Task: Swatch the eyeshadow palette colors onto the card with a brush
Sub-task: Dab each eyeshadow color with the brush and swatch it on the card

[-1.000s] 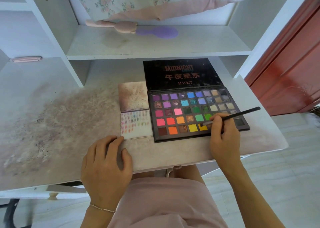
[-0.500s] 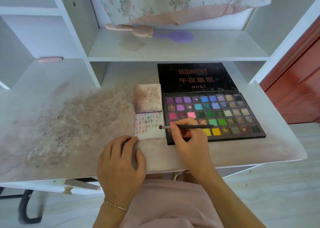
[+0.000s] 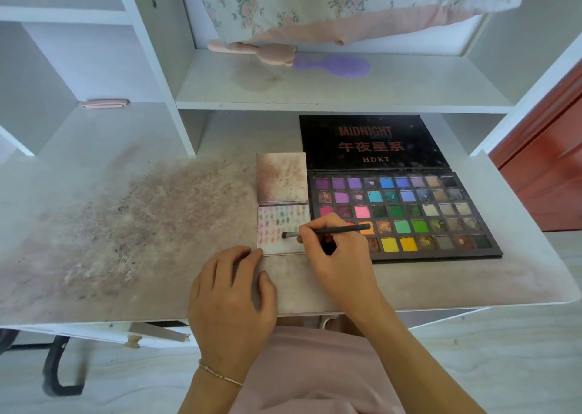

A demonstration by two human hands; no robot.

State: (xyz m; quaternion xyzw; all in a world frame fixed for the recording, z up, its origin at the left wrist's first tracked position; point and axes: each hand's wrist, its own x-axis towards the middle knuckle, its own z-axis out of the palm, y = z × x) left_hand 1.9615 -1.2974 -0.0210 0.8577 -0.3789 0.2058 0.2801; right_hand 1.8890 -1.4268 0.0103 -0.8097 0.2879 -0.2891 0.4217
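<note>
An open black eyeshadow palette (image 3: pixel 409 212) with several rows of coloured pans lies on the desk, its lid flat behind it. Left of it lies a folded card (image 3: pixel 277 224); the near half carries rows of pink, orange and green swatches. My right hand (image 3: pixel 337 256) grips a thin black brush (image 3: pixel 327 231), and the brush tip sits over the card's near half beside the swatches. My left hand (image 3: pixel 233 291) rests flat on the desk, its fingertips at the card's near left corner.
The white desk (image 3: pixel 126 240) is stained with powder on its left part. A shelf (image 3: pixel 315 92) behind holds a pink and a purple hairbrush (image 3: pixel 333 64). A floral cloth (image 3: pixel 346 4) hangs above. A red door (image 3: pixel 548 168) stands to the right.
My right hand carried the brush left from the yellow pans of the palette to the card. The left hand stayed by the card's corner.
</note>
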